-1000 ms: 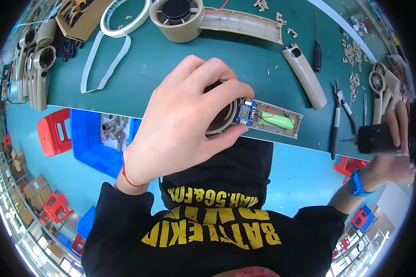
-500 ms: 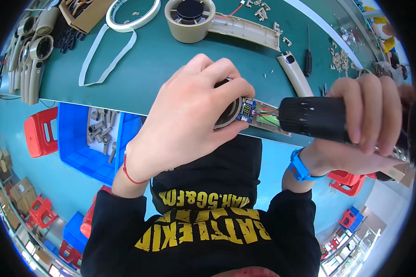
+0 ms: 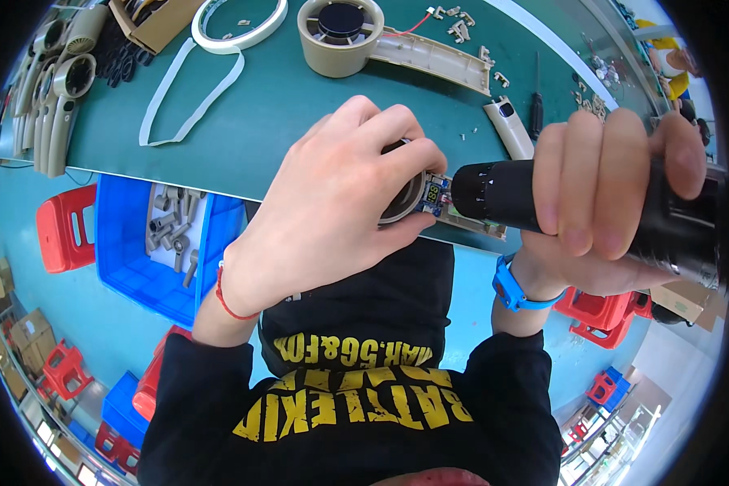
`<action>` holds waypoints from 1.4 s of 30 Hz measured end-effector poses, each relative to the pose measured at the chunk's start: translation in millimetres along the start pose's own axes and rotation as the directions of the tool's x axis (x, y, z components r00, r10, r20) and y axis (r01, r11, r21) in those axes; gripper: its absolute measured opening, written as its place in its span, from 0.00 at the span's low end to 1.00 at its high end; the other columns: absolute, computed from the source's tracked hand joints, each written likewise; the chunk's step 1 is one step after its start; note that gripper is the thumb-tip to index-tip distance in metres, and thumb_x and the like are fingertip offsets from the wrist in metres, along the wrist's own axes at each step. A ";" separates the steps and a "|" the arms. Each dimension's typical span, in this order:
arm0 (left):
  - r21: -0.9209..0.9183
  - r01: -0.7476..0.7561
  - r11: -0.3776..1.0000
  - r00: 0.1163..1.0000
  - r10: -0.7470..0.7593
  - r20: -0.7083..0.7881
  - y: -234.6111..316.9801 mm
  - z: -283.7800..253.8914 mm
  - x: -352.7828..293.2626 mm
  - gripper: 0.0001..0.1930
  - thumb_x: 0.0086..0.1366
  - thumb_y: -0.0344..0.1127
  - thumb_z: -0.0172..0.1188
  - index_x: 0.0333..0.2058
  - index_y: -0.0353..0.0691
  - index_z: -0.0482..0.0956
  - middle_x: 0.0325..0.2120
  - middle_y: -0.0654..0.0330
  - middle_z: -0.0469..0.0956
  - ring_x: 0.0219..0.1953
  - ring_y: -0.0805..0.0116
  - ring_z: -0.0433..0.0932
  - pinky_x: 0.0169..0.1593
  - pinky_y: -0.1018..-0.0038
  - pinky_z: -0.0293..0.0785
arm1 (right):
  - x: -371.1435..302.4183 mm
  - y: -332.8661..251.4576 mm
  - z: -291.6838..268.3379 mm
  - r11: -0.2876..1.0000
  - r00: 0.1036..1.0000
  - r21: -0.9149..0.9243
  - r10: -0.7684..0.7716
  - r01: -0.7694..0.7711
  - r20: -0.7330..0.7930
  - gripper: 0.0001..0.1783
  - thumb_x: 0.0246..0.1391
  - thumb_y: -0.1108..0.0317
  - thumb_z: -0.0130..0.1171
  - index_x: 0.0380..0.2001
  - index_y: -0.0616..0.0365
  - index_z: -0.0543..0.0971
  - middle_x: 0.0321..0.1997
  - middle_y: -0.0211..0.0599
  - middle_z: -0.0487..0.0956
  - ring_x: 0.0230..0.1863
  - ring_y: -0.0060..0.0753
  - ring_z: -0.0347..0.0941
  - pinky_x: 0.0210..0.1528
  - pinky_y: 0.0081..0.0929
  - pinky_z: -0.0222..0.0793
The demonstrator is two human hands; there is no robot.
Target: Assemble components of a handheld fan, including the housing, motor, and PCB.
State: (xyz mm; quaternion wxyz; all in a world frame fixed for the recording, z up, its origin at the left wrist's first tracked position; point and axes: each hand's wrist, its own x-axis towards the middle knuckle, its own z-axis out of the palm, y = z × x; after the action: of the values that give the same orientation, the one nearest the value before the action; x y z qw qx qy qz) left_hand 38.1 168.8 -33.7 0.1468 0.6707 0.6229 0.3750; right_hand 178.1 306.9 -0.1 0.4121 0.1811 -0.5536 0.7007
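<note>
We see two hands over a green bench (image 3: 283, 105). Left hand (image 3: 332, 202) is cupped over one fan unit (image 3: 417, 198) at the bench's near edge, fingers closed around its round head, holding it down; only the rim, one small circuit board (image 3: 435, 194) and a strip of beige handle show past the fingers. Right hand (image 3: 607, 194) is wrapped tight round one black electric screwdriver (image 3: 543, 194), its nose pointing left, just beside the board; we cannot tell if the tip touches. One blue band on the right wrist, one red string on the left.

Farther back on the bench: one more beige fan (image 3: 340, 32) with open handle, one white ring (image 3: 239, 20), one white strip loop (image 3: 190, 93), one hand screwdriver (image 3: 536, 109), one loose beige handle cover (image 3: 506, 125). At far left, a row of beige fan shells (image 3: 57, 89), at least three. Under the bench, one blue bin (image 3: 150, 251) with grey parts, one red stool (image 3: 65, 227) beside it.
</note>
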 end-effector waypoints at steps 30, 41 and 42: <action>0.091 0.004 0.996 0.974 -0.024 0.224 24.1 0.0 35.8 0.28 0.47 0.38 0.72 0.47 0.37 0.75 0.32 0.55 0.79 0.36 0.54 0.77 0.39 0.64 0.74 | -19.7 -9.9 -3.3 0.964 0.931 -0.186 -0.236 0.188 -0.280 0.44 0.54 0.26 0.43 0.51 0.59 0.72 0.23 0.25 0.67 0.23 0.21 0.61 0.26 0.22 0.59; 0.081 0.047 0.996 0.965 -0.067 0.255 27.1 2.2 42.0 0.29 0.47 0.36 0.72 0.50 0.38 0.75 0.38 0.54 0.80 0.41 0.54 0.78 0.45 0.65 0.74 | -28.8 -49.0 -9.3 0.916 0.839 -0.287 -0.379 0.280 -0.391 0.38 0.58 0.32 0.45 0.48 0.60 0.72 0.23 0.24 0.67 0.23 0.18 0.61 0.25 0.18 0.58; 0.072 0.043 0.996 0.964 -0.061 0.258 28.4 2.5 43.1 0.29 0.47 0.36 0.72 0.50 0.38 0.75 0.38 0.54 0.80 0.41 0.54 0.78 0.45 0.65 0.74 | -30.4 -53.6 -10.6 0.891 0.810 -0.337 -0.428 0.303 -0.401 0.37 0.58 0.33 0.44 0.48 0.61 0.72 0.23 0.23 0.67 0.23 0.17 0.61 0.25 0.18 0.58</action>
State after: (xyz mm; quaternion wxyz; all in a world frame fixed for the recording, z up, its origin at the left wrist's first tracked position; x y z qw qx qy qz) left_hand 57.9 205.1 -2.7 0.2145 0.7020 0.6277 0.2592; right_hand 240.0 307.8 8.5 0.6802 0.0568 -0.4789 0.5520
